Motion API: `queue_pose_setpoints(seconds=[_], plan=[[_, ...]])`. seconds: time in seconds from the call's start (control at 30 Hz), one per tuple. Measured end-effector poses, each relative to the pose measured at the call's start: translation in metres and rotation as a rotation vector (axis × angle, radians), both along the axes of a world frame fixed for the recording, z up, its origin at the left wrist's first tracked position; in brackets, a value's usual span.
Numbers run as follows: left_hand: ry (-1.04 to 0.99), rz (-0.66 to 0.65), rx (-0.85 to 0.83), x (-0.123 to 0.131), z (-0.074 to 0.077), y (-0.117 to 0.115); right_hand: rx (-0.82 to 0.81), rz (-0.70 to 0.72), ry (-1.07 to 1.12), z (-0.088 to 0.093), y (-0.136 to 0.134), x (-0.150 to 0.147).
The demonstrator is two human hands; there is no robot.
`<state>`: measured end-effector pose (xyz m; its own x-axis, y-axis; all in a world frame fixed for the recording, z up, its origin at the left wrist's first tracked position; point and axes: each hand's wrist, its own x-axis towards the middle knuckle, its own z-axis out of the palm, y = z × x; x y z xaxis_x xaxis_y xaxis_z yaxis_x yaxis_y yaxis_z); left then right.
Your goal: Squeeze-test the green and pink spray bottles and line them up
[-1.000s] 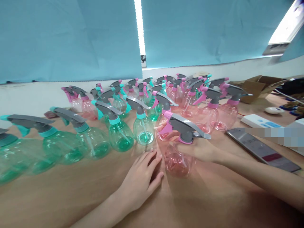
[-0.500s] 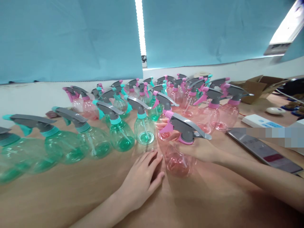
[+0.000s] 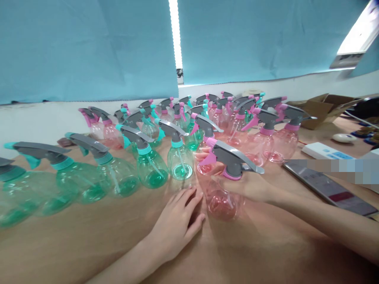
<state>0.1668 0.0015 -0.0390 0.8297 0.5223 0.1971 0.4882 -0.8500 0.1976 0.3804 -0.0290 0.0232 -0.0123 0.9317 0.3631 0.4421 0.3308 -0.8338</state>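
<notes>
My left hand (image 3: 174, 225) lies palm down on the table, fingers stretched out, holding nothing. In front of it stands a green spray bottle (image 3: 177, 159) with a turquoise collar and grey head. A clear pink spray bottle (image 3: 222, 203) stands upright to its right, with a little pink tint at the base. Behind that bottle is my right hand (image 3: 251, 185), partly covered by the bottle and its grey head. Its fingers reach out to the left past the pink trigger. Whether the hand touches the bottle I cannot tell.
Several green spray bottles (image 3: 118, 177) line the left side of the wooden table (image 3: 97, 244). Pink ones (image 3: 266, 140) crowd the back right. A phone (image 3: 328, 189), a white box (image 3: 325, 150), a white mouse (image 3: 343, 138) and an open carton (image 3: 322, 110) lie at the right.
</notes>
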Motion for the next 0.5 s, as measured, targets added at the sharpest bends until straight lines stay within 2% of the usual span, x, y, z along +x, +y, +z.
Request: queue_pose_setpoints(seconds=[0.5], plan=[[0.003,0.002,0.0,-0.0008,-0.0003,-0.0002,-0.04,-0.005,0.01,-0.0007,-0.0012,0.0014]])
